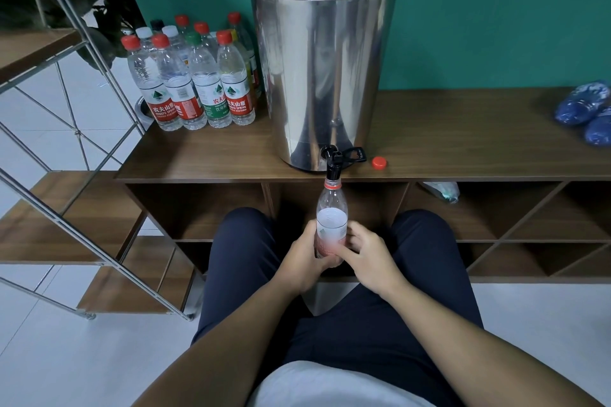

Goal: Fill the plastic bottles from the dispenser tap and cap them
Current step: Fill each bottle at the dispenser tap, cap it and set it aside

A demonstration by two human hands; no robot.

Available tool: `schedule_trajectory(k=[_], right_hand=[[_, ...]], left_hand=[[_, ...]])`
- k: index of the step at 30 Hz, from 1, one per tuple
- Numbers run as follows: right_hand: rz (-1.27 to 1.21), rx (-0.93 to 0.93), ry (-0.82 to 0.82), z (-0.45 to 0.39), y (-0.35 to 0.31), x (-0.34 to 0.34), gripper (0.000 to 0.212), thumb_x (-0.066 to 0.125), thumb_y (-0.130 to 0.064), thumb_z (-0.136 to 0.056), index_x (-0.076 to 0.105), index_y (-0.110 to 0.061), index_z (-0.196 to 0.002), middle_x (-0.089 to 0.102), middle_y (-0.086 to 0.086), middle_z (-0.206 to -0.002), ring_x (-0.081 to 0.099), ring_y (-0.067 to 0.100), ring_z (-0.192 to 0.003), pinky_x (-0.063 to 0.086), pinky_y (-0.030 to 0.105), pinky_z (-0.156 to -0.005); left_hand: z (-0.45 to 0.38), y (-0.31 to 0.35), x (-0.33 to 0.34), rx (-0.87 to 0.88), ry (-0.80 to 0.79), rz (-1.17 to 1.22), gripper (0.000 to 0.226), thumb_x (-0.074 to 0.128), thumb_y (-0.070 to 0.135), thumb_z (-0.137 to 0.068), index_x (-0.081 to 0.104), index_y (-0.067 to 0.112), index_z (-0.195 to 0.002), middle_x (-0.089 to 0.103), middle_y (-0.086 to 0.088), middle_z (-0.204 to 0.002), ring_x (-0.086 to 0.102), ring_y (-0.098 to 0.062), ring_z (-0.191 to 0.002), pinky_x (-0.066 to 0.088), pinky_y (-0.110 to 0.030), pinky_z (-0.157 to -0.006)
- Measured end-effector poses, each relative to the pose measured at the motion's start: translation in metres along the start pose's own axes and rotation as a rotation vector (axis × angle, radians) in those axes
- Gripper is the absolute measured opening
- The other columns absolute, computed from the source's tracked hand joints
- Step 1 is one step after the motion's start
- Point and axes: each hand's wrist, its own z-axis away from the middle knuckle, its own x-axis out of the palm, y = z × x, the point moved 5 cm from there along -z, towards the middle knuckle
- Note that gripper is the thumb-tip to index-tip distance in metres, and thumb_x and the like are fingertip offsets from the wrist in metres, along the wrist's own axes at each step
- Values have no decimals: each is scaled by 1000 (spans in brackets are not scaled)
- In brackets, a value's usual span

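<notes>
An uncapped clear plastic bottle (331, 215) stands upright under the black tap (334, 165) of a steel dispenser (322, 76), its mouth right at the spout. It looks partly filled. My left hand (302, 258) grips the bottle's lower body from the left. My right hand (367, 254) holds it from the right, fingers curled round its label. A loose red cap (379, 162) lies on the wooden shelf top (205, 152) just right of the tap.
Several capped bottles (195, 76) stand in a cluster at the shelf's back left. Blue crumpled plastic (585, 112) lies at the far right. A metal-framed rack (66, 142) stands to the left. Open cubbies sit under the shelf top, one holding a bottle (441, 191).
</notes>
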Motion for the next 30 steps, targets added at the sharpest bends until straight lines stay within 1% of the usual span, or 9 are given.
schedule_trajectory(k=[5, 9, 13, 16, 25, 30], right_hand=[[4, 3, 1, 0, 0, 1, 50, 81, -5, -99, 68, -23, -144, 83, -8, -123, 78, 11, -118, 65, 29, -90], [11, 2, 0, -1, 2, 1, 52, 81, -5, -99, 67, -22, -146, 82, -9, -126, 77, 10, -120, 66, 33, -95], [22, 8, 1, -2, 3, 1, 53, 82, -6, -98, 67, -21, -147, 81, -10, -127, 77, 9, -121, 64, 34, -100], [22, 10, 1, -2, 3, 0, 52, 82, -6, -98, 67, -23, -145, 82, -11, -126, 77, 9, -120, 65, 34, -99], [15, 11, -5, -2, 3, 1, 54, 82, -8, -98, 66, -23, -148, 82, -8, -127, 77, 11, -121, 65, 41, -102], [20, -1, -3, -1, 3, 0, 53, 82, -6, -98, 67, -23, -146, 82, -8, -126, 77, 12, -120, 65, 38, -100]], left_hand=[[1, 0, -1, 2, 1, -5, 72, 95, 24, -87, 54, 38, -145, 74, 18, -132, 72, -1, -123, 62, -44, -107], [1, 0, -1, 3, 2, -7, 71, 95, 23, -87, 55, 37, -144, 75, 18, -132, 72, -1, -122, 62, -44, -107], [1, 0, 0, 5, 4, -5, 71, 95, 22, -87, 55, 37, -144, 75, 17, -132, 72, -2, -123, 62, -43, -107], [1, 0, 0, 7, 4, -1, 71, 95, 23, -87, 55, 38, -144, 74, 17, -132, 72, -2, -123, 63, -43, -107], [2, 1, -1, 3, 5, -11, 72, 95, 23, -87, 55, 39, -145, 74, 18, -131, 72, -1, -122, 62, -43, -107], [2, 0, -1, 5, 6, -8, 70, 94, 20, -87, 56, 36, -143, 75, 17, -130, 72, -3, -121, 62, -43, -107]])
